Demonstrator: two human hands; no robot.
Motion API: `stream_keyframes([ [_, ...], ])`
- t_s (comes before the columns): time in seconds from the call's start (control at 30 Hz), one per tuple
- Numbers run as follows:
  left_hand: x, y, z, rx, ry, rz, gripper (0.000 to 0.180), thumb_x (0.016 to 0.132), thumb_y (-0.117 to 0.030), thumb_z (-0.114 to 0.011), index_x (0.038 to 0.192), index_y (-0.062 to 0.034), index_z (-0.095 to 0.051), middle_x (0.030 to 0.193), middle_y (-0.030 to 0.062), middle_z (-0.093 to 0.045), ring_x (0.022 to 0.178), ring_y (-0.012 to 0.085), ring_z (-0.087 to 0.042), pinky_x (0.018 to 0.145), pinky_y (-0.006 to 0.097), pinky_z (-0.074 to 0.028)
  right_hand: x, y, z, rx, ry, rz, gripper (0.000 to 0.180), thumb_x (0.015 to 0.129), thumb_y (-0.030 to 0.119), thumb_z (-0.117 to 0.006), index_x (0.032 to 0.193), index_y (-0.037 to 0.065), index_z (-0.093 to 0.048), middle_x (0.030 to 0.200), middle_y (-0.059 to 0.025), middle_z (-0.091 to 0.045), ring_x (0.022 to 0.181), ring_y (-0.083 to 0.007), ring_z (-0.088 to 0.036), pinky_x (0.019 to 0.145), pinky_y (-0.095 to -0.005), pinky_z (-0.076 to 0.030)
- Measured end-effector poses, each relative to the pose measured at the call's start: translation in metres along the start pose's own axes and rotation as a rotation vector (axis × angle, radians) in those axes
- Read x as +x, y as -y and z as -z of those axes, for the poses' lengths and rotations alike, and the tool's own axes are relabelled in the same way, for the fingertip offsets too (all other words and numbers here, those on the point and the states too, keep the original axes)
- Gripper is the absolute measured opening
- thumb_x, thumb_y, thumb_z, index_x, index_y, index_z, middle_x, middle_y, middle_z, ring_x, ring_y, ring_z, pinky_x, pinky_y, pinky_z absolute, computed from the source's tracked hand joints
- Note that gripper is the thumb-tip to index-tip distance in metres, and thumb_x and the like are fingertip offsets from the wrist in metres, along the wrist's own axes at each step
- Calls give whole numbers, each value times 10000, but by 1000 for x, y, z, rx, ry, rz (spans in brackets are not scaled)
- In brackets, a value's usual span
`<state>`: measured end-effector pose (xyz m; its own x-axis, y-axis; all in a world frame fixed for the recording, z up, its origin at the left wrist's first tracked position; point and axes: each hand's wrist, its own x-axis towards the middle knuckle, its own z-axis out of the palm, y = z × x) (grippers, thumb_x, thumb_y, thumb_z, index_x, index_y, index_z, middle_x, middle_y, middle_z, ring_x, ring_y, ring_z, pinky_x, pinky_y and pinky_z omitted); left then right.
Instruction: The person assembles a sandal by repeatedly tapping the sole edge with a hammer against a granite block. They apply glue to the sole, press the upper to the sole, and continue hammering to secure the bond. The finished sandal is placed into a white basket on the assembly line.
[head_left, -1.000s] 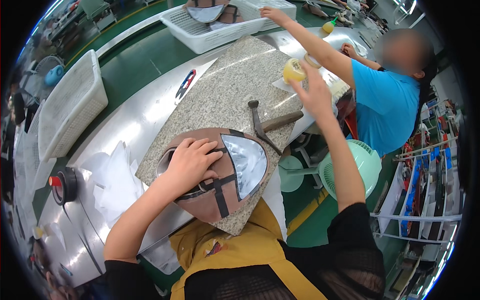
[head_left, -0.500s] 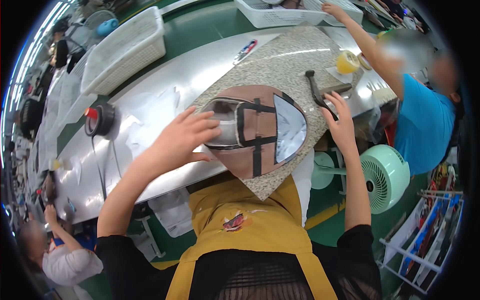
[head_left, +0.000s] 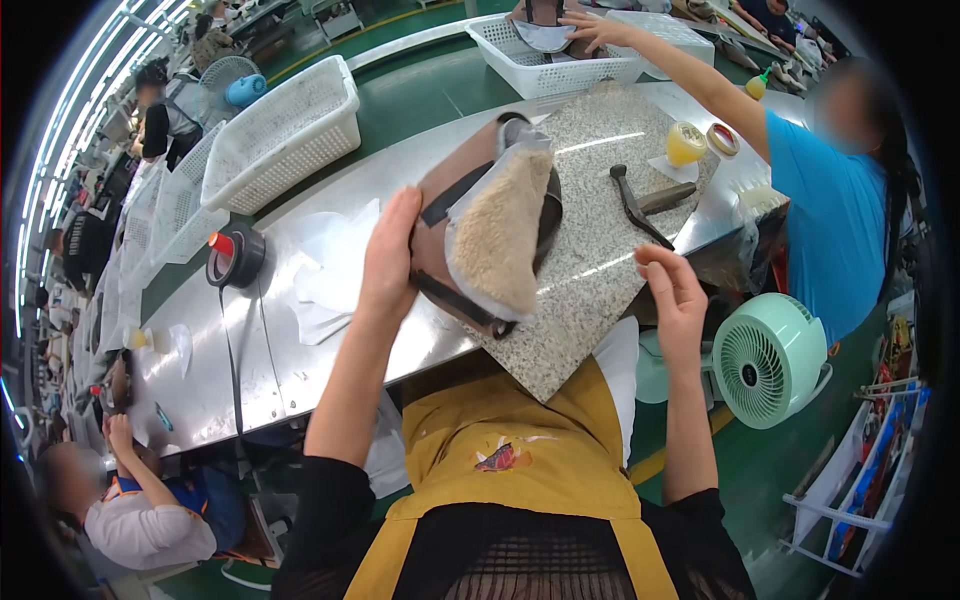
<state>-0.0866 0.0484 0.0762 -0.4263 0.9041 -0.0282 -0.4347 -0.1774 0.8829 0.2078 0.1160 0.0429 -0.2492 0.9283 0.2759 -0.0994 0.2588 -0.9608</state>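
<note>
My left hand (head_left: 392,255) grips the left edge of a brown shoe upper (head_left: 435,240) with black straps, thumb behind it. The upper is tilted over a speckled stone slab (head_left: 590,300), and pale fleecy lining (head_left: 498,232) shows on its upturned side. My right hand (head_left: 675,300) is off to the right with loosely curled fingers, and nothing shows between them. Its fingertips are just below the handle end of a black hammer (head_left: 630,195), apart from it as far as I can see. A dark bar-shaped tool (head_left: 668,198) rests beside the hammer on the slab.
Yellow glue pots (head_left: 686,145) stand at the slab's far right. White baskets (head_left: 285,135) sit at the far left and far centre. White sheets (head_left: 330,280) and a black tape roll (head_left: 236,255) lie leftward. A green fan (head_left: 770,350) and a co-worker in blue (head_left: 825,220) are right.
The shoe upper lay flat on the slab; my left hand has taken hold, raised and turned it over, showing fleece. My right hand has drawn back from the hammer, fingers now curled.
</note>
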Motion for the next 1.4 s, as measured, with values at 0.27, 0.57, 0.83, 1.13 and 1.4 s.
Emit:
stream_keyframes([
  [0.27, -54, 43, -18, -309, -136, 96, 425, 988, -376, -423, 1206, -17, -490, 1129, 108, -599, 1015, 193, -591, 876, 328, -483, -27, 49, -74, -540, 210, 608, 363, 732, 114, -730, 1071, 55, -615, 994, -91, -583, 896, -269, -557, 764, -342, -468],
  [0.57, -77, 38, -54, -183, -83, -125, 415, 960, -234, -534, 1264, -24, -345, 1116, 78, -535, 1011, 117, -526, 883, 259, -430, -20, 67, -82, -742, 172, 582, 288, 688, 149, -762, 898, 65, -585, 916, -68, -567, 834, -262, -554, 687, -354, -462],
  [0.83, -87, 37, -73, 102, 13, -428, 525, 929, -126, -547, 1338, -14, -237, 1221, 129, -472, 1089, 163, -493, 946, 298, -385, -21, 80, -66, -776, 189, 545, 216, 705, 111, -724, 874, 60, -600, 901, -58, -611, 836, -242, -590, 660, -337, -485],
  [1.13, -100, 52, -70, 316, 63, -551, 565, 911, -105, -569, 1334, 9, -214, 1197, 151, -456, 1036, 161, -518, 880, 289, -434, -31, 76, -77, -950, 146, 535, 131, 710, 106, -677, 806, 74, -594, 831, -45, -610, 792, -231, -602, 620, -324, -497],
  [1.4, -90, 31, -59, 108, 21, -402, 472, 939, -68, -500, 1339, -18, -252, 1198, 119, -508, 1092, 158, -492, 950, 290, -378, 10, 68, -37, -693, -64, 353, 67, 749, 63, -632, 786, 31, -586, 764, -47, -602, 663, -180, -579, 578, -300, -476],
])
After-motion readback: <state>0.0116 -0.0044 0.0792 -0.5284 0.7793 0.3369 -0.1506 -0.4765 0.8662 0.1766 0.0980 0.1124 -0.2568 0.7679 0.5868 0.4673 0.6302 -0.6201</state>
